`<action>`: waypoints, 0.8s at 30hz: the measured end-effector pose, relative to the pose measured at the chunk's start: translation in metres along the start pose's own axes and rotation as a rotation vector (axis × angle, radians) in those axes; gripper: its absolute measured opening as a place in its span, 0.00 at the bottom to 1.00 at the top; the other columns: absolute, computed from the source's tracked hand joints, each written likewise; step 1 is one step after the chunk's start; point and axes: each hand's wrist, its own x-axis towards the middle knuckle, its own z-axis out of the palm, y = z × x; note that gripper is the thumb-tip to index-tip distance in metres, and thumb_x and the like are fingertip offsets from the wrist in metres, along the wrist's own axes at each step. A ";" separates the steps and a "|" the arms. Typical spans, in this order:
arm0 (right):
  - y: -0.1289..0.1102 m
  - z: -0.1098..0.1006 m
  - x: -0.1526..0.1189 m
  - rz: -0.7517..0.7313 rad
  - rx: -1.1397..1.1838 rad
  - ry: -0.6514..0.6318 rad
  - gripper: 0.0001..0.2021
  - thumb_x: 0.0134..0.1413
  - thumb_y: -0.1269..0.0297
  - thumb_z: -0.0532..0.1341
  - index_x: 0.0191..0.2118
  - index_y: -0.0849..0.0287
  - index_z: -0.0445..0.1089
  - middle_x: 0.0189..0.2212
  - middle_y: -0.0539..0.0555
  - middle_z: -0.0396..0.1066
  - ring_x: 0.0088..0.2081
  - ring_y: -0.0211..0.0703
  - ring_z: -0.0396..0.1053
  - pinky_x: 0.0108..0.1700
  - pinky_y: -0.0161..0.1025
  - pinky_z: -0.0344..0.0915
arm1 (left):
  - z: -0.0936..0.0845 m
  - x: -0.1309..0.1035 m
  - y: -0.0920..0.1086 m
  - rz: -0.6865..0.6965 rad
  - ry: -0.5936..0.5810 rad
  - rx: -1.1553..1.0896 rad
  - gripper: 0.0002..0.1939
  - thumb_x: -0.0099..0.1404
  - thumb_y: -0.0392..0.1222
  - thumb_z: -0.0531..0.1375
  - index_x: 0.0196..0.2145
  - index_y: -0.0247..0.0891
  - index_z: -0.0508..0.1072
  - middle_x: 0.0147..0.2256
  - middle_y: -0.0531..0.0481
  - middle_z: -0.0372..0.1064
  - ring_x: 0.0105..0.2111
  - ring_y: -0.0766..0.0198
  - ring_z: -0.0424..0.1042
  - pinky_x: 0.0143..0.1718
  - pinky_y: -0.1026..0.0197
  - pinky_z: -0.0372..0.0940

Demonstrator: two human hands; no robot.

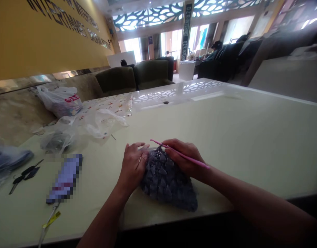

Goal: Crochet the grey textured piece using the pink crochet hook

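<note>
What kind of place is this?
Maybe an internet café: the sign on the pillar seems to say "INTERNET", and big padded chairs stand beyond the shiny table.

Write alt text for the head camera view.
A person's left hand and right hand hold a dark grey textured crocheted piece over a pale glossy table, the right gripping a slim pink crochet hook. Black-headed metal keys lie at left.

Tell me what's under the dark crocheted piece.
The pale tabletop shows around the crocheted piece, held between the left hand and right hand. What lies directly beneath is covered by the piece itself and can't be seen.
</note>
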 end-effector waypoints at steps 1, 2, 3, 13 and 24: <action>0.001 0.000 0.000 0.003 0.012 0.007 0.07 0.66 0.64 0.57 0.42 0.59 0.72 0.29 0.49 0.76 0.27 0.32 0.71 0.31 0.28 0.65 | 0.000 0.001 -0.003 -0.015 0.038 0.111 0.20 0.71 0.43 0.51 0.53 0.36 0.76 0.53 0.37 0.71 0.57 0.47 0.67 0.66 0.35 0.45; 0.001 -0.001 0.000 0.009 0.020 0.012 0.07 0.65 0.64 0.58 0.43 0.59 0.72 0.29 0.49 0.76 0.27 0.32 0.71 0.31 0.28 0.65 | 0.000 0.002 -0.005 -0.035 0.075 0.183 0.20 0.70 0.43 0.53 0.54 0.35 0.76 0.53 0.35 0.70 0.57 0.45 0.66 0.65 0.34 0.47; 0.001 -0.001 0.000 0.015 0.026 0.014 0.07 0.65 0.64 0.58 0.43 0.59 0.72 0.30 0.49 0.76 0.28 0.33 0.71 0.31 0.28 0.65 | 0.000 0.003 -0.006 -0.055 0.115 0.206 0.21 0.69 0.44 0.54 0.54 0.34 0.76 0.53 0.34 0.70 0.57 0.44 0.66 0.63 0.34 0.50; -0.004 -0.004 -0.002 0.015 0.095 -0.066 0.09 0.65 0.62 0.58 0.43 0.59 0.74 0.28 0.49 0.75 0.27 0.33 0.70 0.29 0.28 0.65 | -0.006 -0.001 0.006 -0.448 0.286 -0.627 0.25 0.67 0.59 0.57 0.50 0.38 0.78 0.51 0.42 0.76 0.55 0.50 0.72 0.57 0.48 0.63; -0.004 -0.006 0.001 0.054 0.147 -0.072 0.09 0.64 0.62 0.58 0.41 0.60 0.75 0.26 0.50 0.75 0.26 0.33 0.69 0.28 0.28 0.64 | -0.011 0.004 0.006 -0.487 0.213 -1.024 0.25 0.68 0.58 0.57 0.47 0.34 0.78 0.47 0.41 0.78 0.56 0.54 0.71 0.63 0.51 0.56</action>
